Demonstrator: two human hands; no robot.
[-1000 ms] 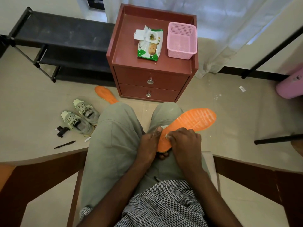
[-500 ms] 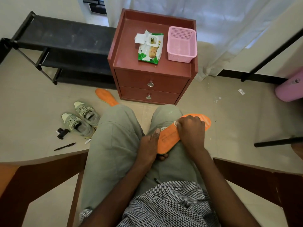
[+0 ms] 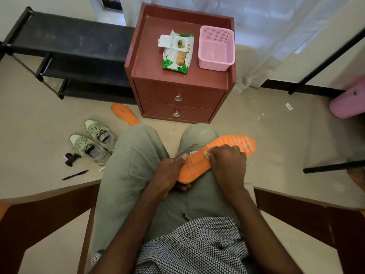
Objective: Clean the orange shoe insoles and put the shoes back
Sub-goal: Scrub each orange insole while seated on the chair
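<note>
Left hand [image 3: 167,175] gripping orange insole [image 3: 197,165], right hand [image 3: 227,163] pressing it

A red-brown cabinet [image 3: 177,91] with two drawers is seen at 12 o'clock. On top, a pack of wipes [image 3: 177,53] is laid just beside a pink basket [image 3: 216,48]. A black pen [image 3: 75,175] is seen on the floor at 9 o'clock.

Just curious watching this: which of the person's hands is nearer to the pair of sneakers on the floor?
Left. The left hand holds the heel of the orange insole on the lap, on the sneakers' side; the right hand lies beyond it.
</note>
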